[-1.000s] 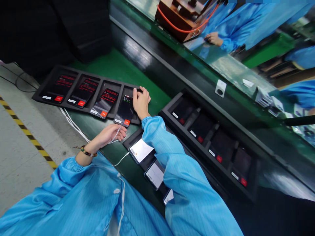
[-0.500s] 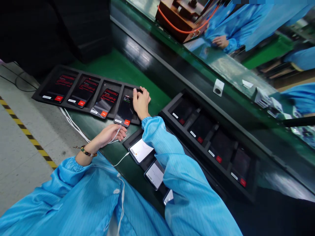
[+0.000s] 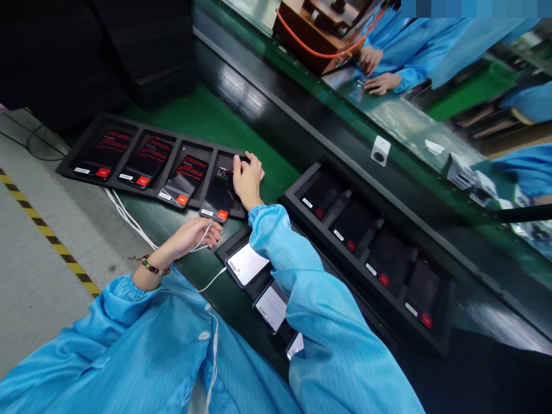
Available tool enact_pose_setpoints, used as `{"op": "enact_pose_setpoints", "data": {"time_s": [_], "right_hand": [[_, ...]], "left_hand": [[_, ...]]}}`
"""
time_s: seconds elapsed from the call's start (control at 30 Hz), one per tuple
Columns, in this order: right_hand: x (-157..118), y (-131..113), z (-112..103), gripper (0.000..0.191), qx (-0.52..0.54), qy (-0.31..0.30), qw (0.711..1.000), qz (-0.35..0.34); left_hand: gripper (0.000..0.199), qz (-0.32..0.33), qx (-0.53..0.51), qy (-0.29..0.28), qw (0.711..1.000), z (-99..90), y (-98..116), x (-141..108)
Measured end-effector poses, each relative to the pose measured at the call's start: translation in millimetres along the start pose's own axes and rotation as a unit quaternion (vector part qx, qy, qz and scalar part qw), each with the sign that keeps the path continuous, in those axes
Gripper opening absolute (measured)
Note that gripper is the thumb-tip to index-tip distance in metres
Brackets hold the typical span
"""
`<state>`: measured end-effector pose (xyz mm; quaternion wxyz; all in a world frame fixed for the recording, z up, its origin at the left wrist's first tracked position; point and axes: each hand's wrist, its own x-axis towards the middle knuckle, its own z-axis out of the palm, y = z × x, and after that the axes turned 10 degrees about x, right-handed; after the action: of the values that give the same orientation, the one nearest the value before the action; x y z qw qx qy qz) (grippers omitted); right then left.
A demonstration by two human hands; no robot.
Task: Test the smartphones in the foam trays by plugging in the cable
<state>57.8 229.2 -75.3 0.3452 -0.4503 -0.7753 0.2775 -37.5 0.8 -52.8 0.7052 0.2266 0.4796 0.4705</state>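
Observation:
A black smartphone with red and green text and a red square on its screen lies in the last slot of a black tray, its lower end jutting over the tray's near edge. My right hand is closed at the phone's upper right side, fingers curled; part of its grip is hidden. Below the phone, my left hand pinches a white cable against the phone's bottom end. Whether the plug is seated, I cannot tell. Beside it sits another smartphone with red text.
To the right, a second black tray holds several dark phones. Under my right sleeve, phones with white screens lie in another tray, one with a cable attached. Across the bench, a co-worker's hands rest near a brown box.
My hands, the phone and the cable stay where they were. Across the bench, the co-worker's hands have shifted, and two of them now show.

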Motion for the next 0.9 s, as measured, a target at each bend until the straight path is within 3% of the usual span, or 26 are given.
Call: {"op": "enact_pose_setpoints", "data": {"time_s": [0.9], "right_hand": [[0.1, 2.3, 0.9, 0.062, 0.006, 0.002, 1.000, -0.006]], "left_hand": [[0.031, 0.015, 0.008, -0.017, 1.000, -4.7, -4.0, 2.9]]}}
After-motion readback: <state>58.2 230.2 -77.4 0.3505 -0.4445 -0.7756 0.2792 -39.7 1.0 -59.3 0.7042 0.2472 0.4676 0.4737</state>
